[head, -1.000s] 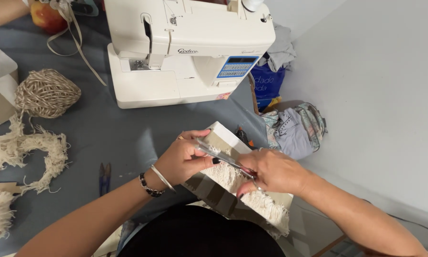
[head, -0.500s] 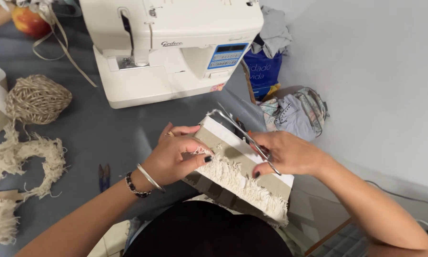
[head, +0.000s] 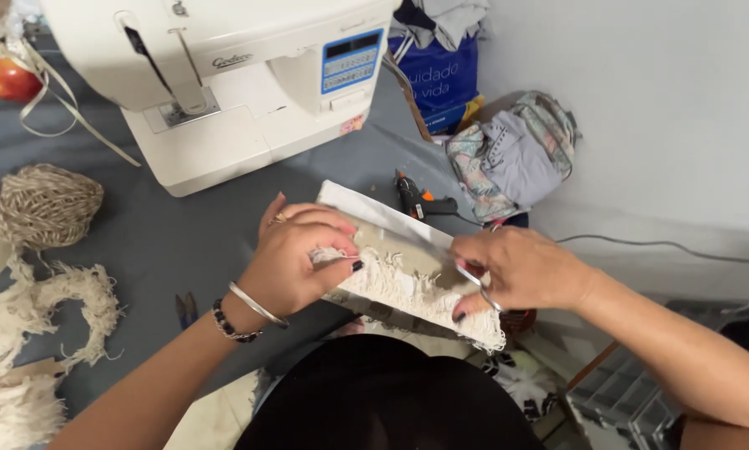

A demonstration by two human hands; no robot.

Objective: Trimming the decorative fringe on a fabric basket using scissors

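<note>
At the edge of the grey-covered worktable (head: 182, 242), a flat rectangular beige board wrapped with cream fringe (head: 408, 279) is held between both hands, half overhanging the table above the person's lap. The left hand (head: 303, 254) is closed over the board's left end, its fingertips pinching a tuft of fringe. The right hand (head: 520, 271) is wrapped around a pair of metal scissors (head: 474, 279), whose blades are laid along the board's upper edge.

As far as can be judged, the fringe is already wound across most of the board, while its ragged lower edge looks untrimmed; how much has been cut cannot be told.

Few containers are shown. A blue bag (head: 441, 79) behind the white sewing machine (head: 224, 75) is stuffed with grey cloth. A patterned grey fabric bag (head: 516, 154) lies on the floor; its contents are hidden.

Elsewhere, a ball of natural twine (head: 47, 204), a loose length of cream fringe trim (head: 41, 317) and a black glue gun (head: 420, 200) are seen.
</note>
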